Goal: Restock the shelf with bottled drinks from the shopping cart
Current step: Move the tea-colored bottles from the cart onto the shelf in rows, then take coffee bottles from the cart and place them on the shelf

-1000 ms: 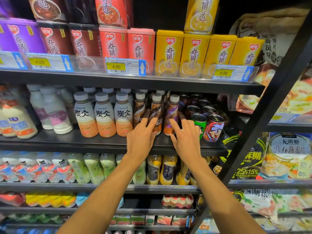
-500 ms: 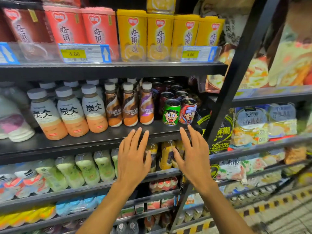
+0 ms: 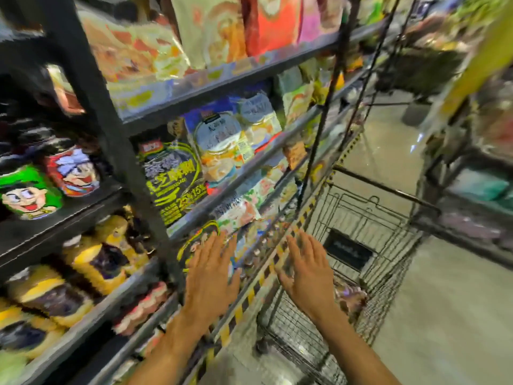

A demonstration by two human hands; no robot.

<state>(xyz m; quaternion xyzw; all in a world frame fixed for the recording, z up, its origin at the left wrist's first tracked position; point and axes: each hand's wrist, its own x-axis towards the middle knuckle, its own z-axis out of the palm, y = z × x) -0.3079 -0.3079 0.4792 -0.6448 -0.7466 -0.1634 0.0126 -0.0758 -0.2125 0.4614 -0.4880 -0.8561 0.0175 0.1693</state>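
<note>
The picture is blurred by fast movement. My left hand [image 3: 212, 276] is spread flat and holds nothing, in front of the lower shelf edge. My right hand [image 3: 306, 269] is likewise spread and holds nothing, above the near corner of the wire shopping cart [image 3: 369, 218]. Inside the cart, just right of my right wrist, a brownish-purple bottled drink [image 3: 351, 297] shows through the mesh. The black shelf [image 3: 55, 229] at left carries cartoon-printed cans [image 3: 30, 193] above a row of yellow and dark bottles [image 3: 94, 262].
A black upright post [image 3: 111, 140] divides the drinks bay from packaged food bags [image 3: 177, 179] on the right-hand shelves. Yellow-black hazard tape [image 3: 249, 295] runs along the floor at the shelf base. Another rack [image 3: 472, 190] stands across the aisle, with pale floor between.
The view has swung right and down, from the drinks shelf toward the cart. Both hands have come away from the shelf edge and now hover lower, the right one over the cart.
</note>
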